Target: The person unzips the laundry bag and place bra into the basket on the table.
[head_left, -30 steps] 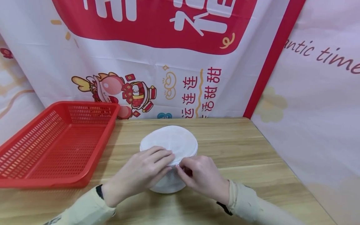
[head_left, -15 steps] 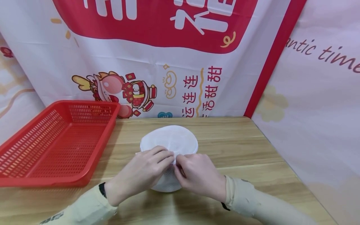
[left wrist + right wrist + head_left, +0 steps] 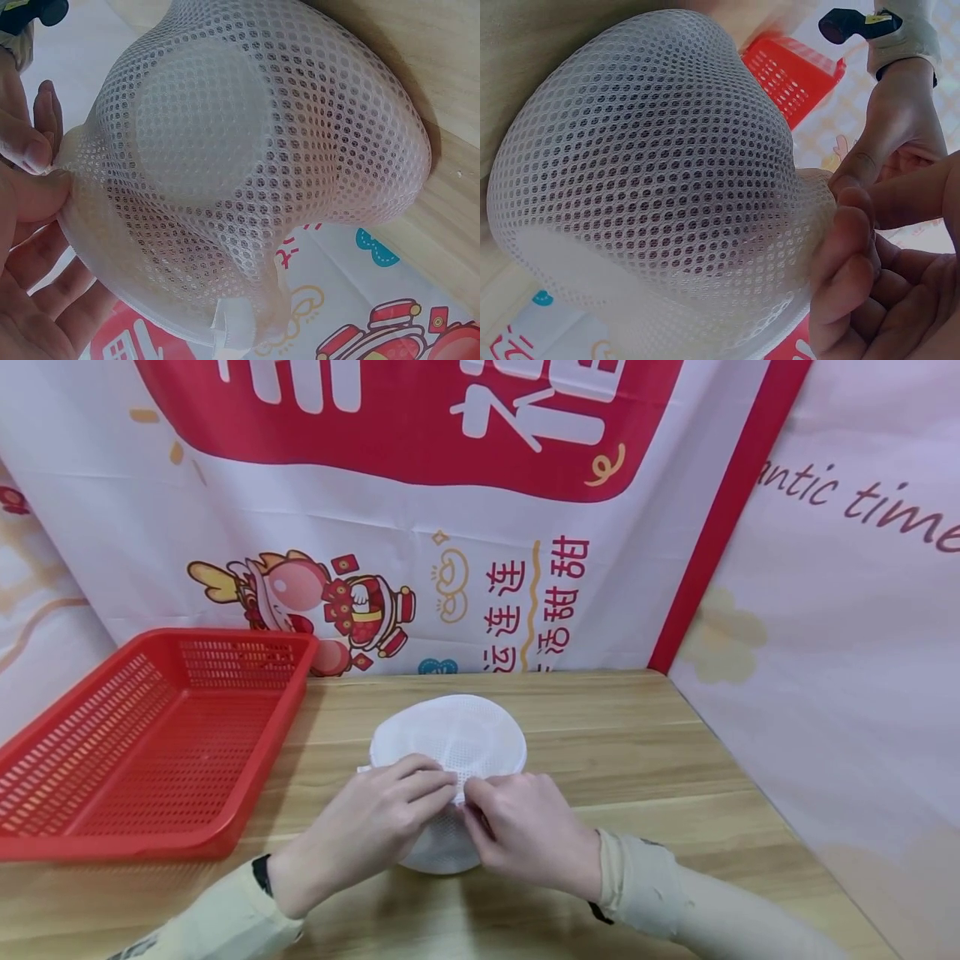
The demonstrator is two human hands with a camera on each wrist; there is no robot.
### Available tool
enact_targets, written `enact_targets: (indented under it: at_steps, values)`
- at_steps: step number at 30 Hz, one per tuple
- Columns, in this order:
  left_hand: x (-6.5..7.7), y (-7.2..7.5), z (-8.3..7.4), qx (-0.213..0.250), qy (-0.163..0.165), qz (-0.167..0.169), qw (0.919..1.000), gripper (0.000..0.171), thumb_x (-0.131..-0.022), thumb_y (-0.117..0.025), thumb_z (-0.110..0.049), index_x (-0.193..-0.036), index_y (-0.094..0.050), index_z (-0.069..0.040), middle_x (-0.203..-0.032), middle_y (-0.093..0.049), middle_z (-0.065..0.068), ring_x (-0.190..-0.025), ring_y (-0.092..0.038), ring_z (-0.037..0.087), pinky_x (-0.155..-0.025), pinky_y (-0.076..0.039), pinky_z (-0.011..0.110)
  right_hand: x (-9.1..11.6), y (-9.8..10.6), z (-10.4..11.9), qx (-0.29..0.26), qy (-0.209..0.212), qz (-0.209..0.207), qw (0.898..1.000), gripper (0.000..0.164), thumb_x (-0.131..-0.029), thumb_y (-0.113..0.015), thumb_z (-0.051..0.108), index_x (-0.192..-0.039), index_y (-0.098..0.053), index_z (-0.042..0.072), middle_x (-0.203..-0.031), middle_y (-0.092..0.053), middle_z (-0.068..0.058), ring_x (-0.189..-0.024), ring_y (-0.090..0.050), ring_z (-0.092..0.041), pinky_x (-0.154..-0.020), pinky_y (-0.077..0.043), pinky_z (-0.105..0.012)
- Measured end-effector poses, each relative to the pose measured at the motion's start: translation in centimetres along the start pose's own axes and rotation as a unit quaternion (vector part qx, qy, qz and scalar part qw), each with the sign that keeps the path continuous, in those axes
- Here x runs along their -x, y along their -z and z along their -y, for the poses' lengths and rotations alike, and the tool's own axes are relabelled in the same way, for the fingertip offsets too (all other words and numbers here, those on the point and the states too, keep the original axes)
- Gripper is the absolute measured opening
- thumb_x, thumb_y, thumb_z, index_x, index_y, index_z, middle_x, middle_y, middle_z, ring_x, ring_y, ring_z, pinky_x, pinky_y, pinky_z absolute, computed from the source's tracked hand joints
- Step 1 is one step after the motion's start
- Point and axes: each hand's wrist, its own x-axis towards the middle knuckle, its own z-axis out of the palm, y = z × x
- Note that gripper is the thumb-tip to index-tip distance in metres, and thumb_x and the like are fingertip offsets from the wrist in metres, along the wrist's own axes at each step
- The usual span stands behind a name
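Note:
A white mesh laundry bag (image 3: 483, 735) with a round top stands on the wooden table between my hands. Its honeycomb netting (image 3: 660, 142) bulges outward in the right wrist view. My left hand (image 3: 378, 818) pinches the near rim between thumb and fingers, the other fingers lying over the top. Right beside it, my right hand (image 3: 528, 831) pinches the same rim with thumb and curled index finger. The fingertips of both hands nearly meet there, and what lies between them is mostly hidden. A small white fabric tab (image 3: 235, 326) sticks out from the bag's rim in the left wrist view.
A red plastic basket (image 3: 213, 842) with slotted sides stands to the left on the table (image 3: 630, 752). Behind the table hangs a printed red and white cloth (image 3: 405, 518). A pale printed sheet (image 3: 847, 635) borders the right side.
Both hands have shifted slightly left at the rim, still pinching it. The bag's top has creased a little, and a white tab now shows at its left side.

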Motion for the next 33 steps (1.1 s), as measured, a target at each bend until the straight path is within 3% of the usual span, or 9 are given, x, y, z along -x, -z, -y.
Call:
enact_targets:
  at_steps: [20, 33]
  values:
    - [0.76, 0.25, 0.56, -0.007, 0.003, -0.012, 0.9999, 0.036, -0.077, -0.079, -0.004, -0.112, -0.073, -0.008, -0.113, -0.069, 0.003, -0.105, -0.06, 0.02, -0.07, -0.058, 0.036, 0.43, -0.26, -0.35, -0.006, 0.001, -0.032, 0.999, 0.03, -0.084, -0.068, 0.012, -0.066, -0.046, 0.019, -0.057, -0.039, 0.014, -0.047, -0.039, 0.0, -0.039, -0.029, -0.018]
    - [1.08, 0.3, 0.83, -0.002, 0.001, -0.009, 1.0, 0.03, -0.082, -0.074, -0.006, -0.112, -0.073, -0.009, -0.114, -0.069, 0.002, -0.106, -0.06, 0.02, -0.074, -0.057, 0.036, 0.69, -0.33, -0.5, -0.015, -0.001, -0.026, 1.0, 0.025, -0.086, -0.069, 0.013, -0.069, -0.052, 0.018, -0.059, -0.045, 0.013, -0.049, -0.041, 0.001, -0.041, -0.031, -0.016]
